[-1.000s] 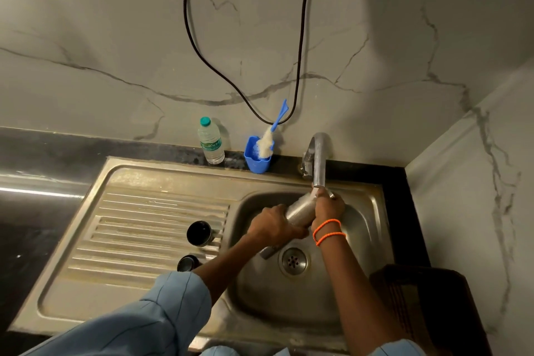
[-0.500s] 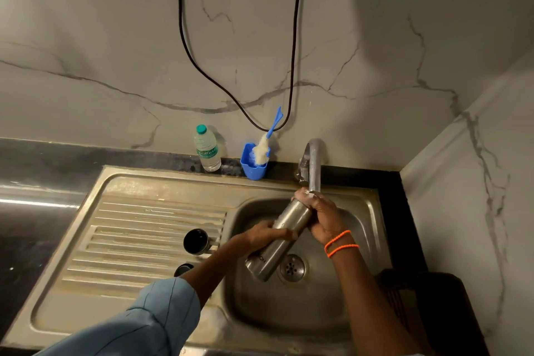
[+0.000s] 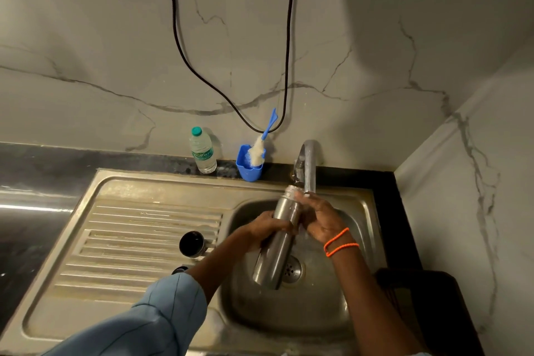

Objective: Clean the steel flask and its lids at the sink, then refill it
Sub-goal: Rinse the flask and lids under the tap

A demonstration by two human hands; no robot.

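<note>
Flask (image 3: 276,243) tilted under tap (image 3: 309,170); left hand (image 3: 267,225) fingers clamped on it, right hand (image 3: 320,218) fingers against neck; lid (image 3: 191,243) on drainboard.

I look down on veined marble walls (image 3: 346,37) meeting at a corner (dimly lit), a black cable (image 3: 179,46) looping above dark countertop (image 3: 34,159).
</note>
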